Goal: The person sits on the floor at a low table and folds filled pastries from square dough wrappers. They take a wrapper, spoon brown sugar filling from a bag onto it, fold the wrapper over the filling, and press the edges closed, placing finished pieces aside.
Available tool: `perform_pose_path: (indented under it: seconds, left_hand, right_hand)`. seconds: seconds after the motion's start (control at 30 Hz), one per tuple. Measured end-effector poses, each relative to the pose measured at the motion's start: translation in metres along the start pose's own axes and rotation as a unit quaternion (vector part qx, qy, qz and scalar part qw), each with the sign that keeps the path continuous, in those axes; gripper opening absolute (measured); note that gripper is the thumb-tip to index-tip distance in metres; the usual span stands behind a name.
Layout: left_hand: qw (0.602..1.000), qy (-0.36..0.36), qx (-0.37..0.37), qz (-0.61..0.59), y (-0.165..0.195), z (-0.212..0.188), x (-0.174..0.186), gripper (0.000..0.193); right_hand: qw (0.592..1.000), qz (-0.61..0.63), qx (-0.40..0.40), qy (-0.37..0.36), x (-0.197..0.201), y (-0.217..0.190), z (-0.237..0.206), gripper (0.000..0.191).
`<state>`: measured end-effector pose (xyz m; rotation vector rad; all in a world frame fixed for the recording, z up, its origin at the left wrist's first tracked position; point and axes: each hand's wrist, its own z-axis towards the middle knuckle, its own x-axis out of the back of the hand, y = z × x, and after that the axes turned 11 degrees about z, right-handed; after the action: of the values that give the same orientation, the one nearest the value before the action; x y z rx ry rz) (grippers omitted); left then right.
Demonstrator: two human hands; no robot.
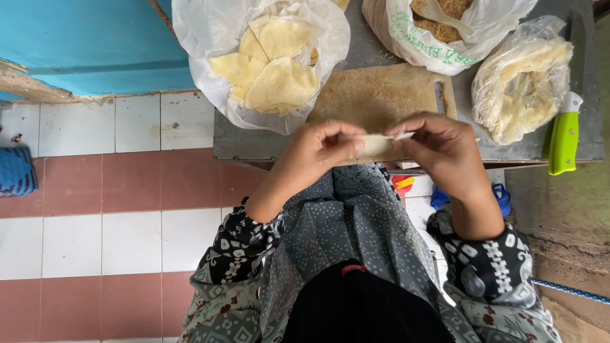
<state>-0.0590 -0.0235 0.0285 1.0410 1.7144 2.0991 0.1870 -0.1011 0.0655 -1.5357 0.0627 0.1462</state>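
Hands met right over the lap, both pinching one small pale dough wrapper (376,143) between them. Left hand (323,151) had its fingers curled in tight on the wrapper's left end, and right hand (441,147) had thumb and fingertips closed on the right end, so neither was open at all. That wrapper sat at the near edge of the grey table (223,141), just in front of a wooden cutting board (375,95) dusted with crumbs. Further back, a white plastic bag (197,38) held a pile of yellowish folded wrappers (273,67). To the right of it was another bag of brown crumbs (448,9) with a pale spoon (445,16) in it, then a clear bag of pale dough sheets (524,79). A green-handled knife (563,141) lay at the table's right edge.
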Motion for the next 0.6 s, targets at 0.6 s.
perform_pose_path:
  seconds: [0.6]
  left_hand:
    - [0.924, 0.072, -0.223, 0.302, 0.034, -0.017, 0.018, 0.022]
  right_hand:
    - [0.863, -0.444, 0.195, 0.145, 0.010, -0.005, -0.054, 0.035]
